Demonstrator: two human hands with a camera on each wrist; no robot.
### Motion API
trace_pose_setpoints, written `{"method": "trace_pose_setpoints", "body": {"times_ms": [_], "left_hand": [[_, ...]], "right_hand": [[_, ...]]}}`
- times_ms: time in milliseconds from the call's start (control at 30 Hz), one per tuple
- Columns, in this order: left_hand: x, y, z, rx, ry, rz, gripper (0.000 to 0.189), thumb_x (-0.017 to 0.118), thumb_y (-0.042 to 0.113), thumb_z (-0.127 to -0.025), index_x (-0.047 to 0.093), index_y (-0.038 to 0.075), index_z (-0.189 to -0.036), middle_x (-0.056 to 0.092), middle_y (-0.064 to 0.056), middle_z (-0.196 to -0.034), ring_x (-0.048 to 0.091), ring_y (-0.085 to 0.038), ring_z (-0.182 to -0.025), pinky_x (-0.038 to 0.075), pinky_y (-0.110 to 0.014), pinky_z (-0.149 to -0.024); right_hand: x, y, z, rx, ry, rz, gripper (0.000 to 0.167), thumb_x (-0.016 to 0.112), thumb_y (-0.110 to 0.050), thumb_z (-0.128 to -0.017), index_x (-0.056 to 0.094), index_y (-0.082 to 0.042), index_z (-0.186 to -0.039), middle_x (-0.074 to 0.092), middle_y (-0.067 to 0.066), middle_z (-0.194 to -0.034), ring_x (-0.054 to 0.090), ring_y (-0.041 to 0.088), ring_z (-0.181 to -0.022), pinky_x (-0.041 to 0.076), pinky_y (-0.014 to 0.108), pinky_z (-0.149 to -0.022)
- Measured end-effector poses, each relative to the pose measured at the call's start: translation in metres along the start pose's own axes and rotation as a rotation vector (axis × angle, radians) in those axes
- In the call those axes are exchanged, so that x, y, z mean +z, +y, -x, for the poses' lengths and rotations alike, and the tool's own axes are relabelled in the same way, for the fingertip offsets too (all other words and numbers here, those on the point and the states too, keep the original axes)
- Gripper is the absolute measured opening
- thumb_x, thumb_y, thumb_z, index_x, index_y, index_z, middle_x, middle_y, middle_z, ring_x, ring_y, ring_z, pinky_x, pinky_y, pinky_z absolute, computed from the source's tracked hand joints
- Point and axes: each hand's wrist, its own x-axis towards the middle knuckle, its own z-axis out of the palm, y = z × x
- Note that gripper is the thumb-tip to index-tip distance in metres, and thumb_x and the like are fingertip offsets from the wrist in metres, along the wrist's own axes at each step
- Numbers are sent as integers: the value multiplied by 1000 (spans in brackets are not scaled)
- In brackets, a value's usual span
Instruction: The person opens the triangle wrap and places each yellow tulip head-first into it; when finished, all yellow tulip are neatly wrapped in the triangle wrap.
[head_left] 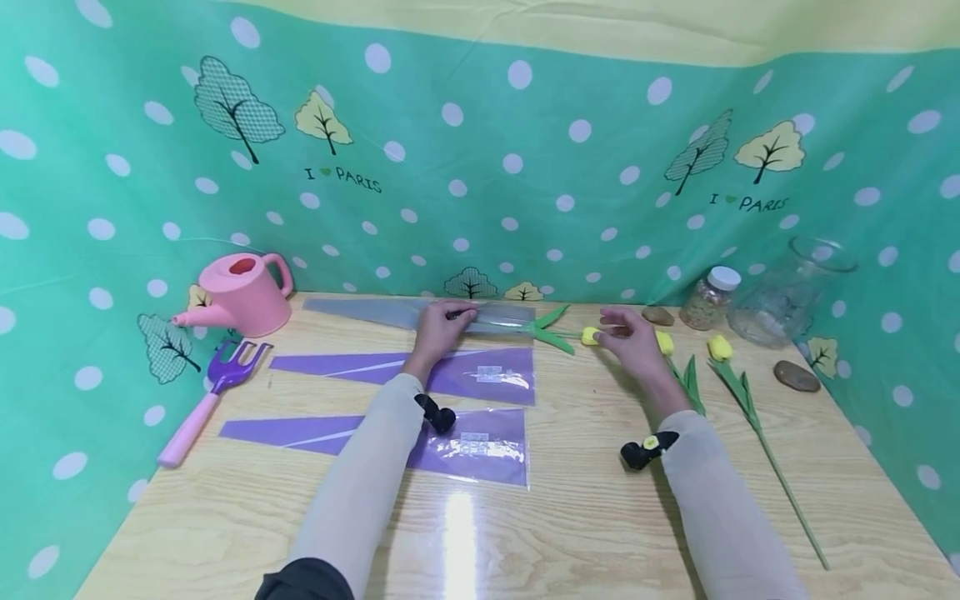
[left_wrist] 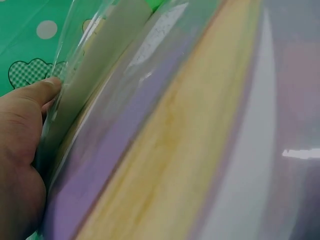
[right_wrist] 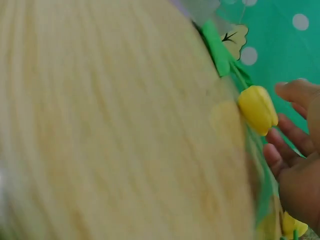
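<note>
Near the back of the table [head_left: 592, 517], the left hand [head_left: 437, 332] pinches the grey sleeve [head_left: 360, 312], thumb against the edge of the film. A tulip [head_left: 551, 337] lies along it, its stem reaching into the film, its green leaves fanned out at the wide end, and its yellow bloom [head_left: 590, 336] bare beyond them. The right hand [head_left: 636, 343] is right beside that bloom, thumb and fingers apart; whether a fingertip touches it, I cannot tell.

The leaves worry me most: they spread wider than the stem, so a shove from the bloom side could make them snag on the rim and fold back. The film looks thin and slick, and if the left hand's pinch slackens, the sleeve could slide off or crumple. Too hard a push might also bend the slim stem just behind the bloom.

A second tulip [head_left: 664, 342] lies close by the right wrist, where a careless drop of the arm could flatten its leaves. The left forearm crosses the two purple sleeves [head_left: 517, 375], and leaning down could drag them askew
</note>
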Motion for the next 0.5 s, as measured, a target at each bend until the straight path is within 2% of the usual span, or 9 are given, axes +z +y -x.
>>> {"method": "trace_pose_setpoints", "body": {"times_ms": [100,200,333,500], "left_hand": [[1,0,-1,-3,-6,3,20,75,24,-96,80,14,-113,77,-8,-120,68,-28,-122,50,-42,-111],[1,0,-1,-4,-20,2,20,74,25,-97,80,15,-113,77,-8,-121,68,-28,-122,51,-42,-111],[0,3,-2,-29,-46,0,20,73,25,-97,80,14,-113,76,-9,-123,66,-29,-123,50,-43,-112],[-3,8,-2,-50,-57,-19,20,73,23,-97,80,13,-114,75,-11,-123,66,-30,-121,51,-44,-110]], "right_hand": [[2,8,0,0,-29,49,46,67,-15,-101,55,-3,-144,59,23,-142,55,36,-125,48,38,-102],[4,12,-1,-5,-9,79,39,66,-14,-101,60,-3,-138,61,22,-138,56,36,-121,46,41,-100],[6,11,-1,-4,42,75,37,67,-20,-101,64,-7,-135,61,18,-138,58,31,-116,49,34,-93],[9,4,-4,17,75,-9,39,71,-27,-99,65,-12,-134,60,12,-139,62,18,-103,56,24,-76]]}}
